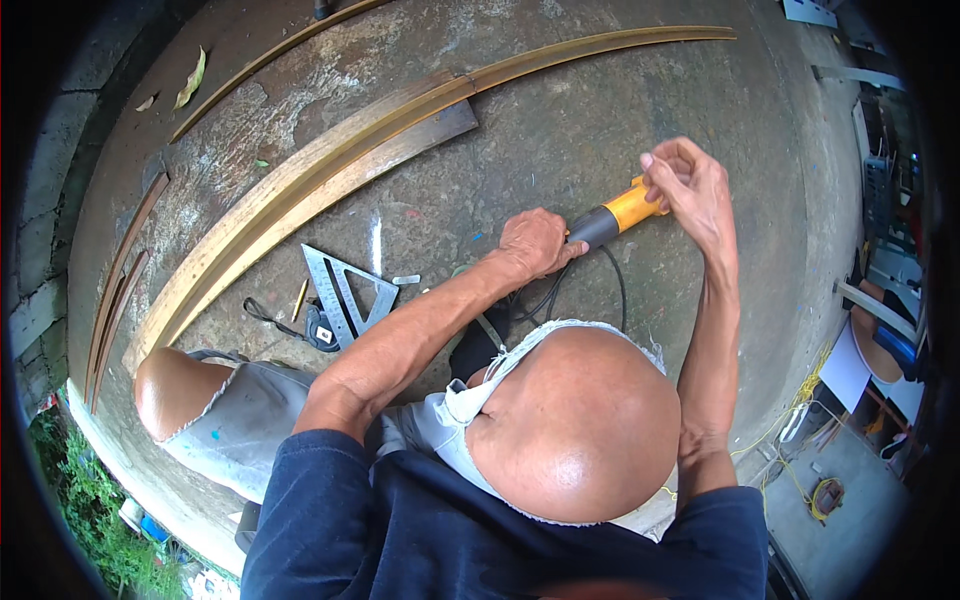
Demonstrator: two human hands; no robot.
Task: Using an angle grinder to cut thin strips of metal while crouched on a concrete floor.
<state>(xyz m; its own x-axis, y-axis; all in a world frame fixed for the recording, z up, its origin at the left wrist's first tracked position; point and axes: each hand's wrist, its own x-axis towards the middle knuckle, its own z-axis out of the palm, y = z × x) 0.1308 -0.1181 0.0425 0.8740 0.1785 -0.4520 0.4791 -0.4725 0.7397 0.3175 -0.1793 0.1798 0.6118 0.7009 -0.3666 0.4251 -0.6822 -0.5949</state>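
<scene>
My left hand (538,243) is closed round the dark grey end of an orange-and-grey corded power tool (628,207), which looks like an angle grinder lying on the floor. At its orange end, my right hand (690,190) is raised with fingers curled and thumb and fingertips drawn together. Whatever the right fingers hold, if anything, I cannot make out. A dark cable (622,280) loops beside the tool near my bent knee. Left of my left forearm lie a triangular metal speed square (345,290), a tape measure (320,328) and a pencil (299,300).
Long metal angle bars (600,42) and a wooden board (425,133) curve across the concrete floor (560,130) beyond my hands. Thin brown strips (125,275) lie far left. Yellow cord (815,375) and assorted clutter run along the right edge.
</scene>
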